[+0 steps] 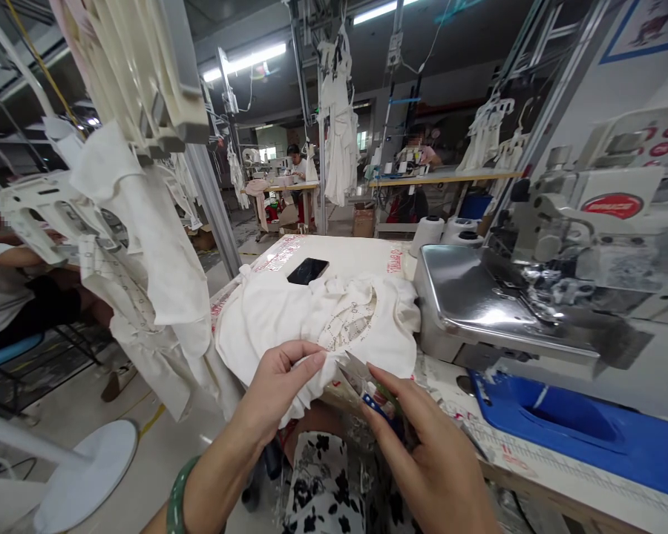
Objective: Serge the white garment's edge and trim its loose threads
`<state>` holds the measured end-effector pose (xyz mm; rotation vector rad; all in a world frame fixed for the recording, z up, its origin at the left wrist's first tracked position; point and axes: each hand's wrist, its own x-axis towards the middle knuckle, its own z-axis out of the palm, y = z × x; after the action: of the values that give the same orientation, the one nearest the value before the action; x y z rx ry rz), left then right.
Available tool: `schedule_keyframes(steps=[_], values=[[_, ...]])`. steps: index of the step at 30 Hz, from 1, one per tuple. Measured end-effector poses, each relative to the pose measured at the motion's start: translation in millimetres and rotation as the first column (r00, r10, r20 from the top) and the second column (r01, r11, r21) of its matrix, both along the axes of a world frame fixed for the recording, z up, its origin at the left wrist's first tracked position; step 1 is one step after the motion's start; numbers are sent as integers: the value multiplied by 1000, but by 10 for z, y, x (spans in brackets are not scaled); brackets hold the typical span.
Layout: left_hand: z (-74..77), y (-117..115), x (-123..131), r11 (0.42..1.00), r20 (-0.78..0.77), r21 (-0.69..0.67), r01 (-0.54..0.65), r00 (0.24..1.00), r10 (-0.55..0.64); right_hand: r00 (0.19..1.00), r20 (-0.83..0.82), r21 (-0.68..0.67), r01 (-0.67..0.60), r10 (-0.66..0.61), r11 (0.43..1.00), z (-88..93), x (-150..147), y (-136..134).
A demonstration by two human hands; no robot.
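Left hand pinches the near hem of a white garment, which is heaped on the table just beyond the fingers. Right hand, beside it, grips small tags. The cloth seems light, soft and limp, best held by its edge.

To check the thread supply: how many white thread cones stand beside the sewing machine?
3. The left cone stands on the table, the middle cone just right of it, the right cone against the steel plate of the sewing machine. Others may be hidden behind it.
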<state>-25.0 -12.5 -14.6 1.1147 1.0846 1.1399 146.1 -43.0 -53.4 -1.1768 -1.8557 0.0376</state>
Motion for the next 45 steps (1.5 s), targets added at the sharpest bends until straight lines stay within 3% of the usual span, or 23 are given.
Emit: schedule_keyframes(steps=[18,26,34,39,42,45], values=[[-18,14,13,1000,11,13,10,1000,-10,1000,-6,-22,-21,20,1000,-1,-35,26],[-17,9,21,999,-42,36,-4,999,6,1000,-21,-36,-13,12,999,-84,-66,7],[-35,-2,37,1000,-25,28,13,1000,-12,995,-68,-34,-69,67,997,-104,-112,49],[-55,-9,11,998,-31,8,60,998,-59,983,-185,-71,-30,16,997,-126,-111,68],[-45,-4,1,999,-64,23,39,997,-38,941,-331,-191,-143,73,971,-102,-102,70],[-15,-1,4,999,-43,11,31,999,-31,767,-618,-287,-423,171,860,-75,-92,76]])
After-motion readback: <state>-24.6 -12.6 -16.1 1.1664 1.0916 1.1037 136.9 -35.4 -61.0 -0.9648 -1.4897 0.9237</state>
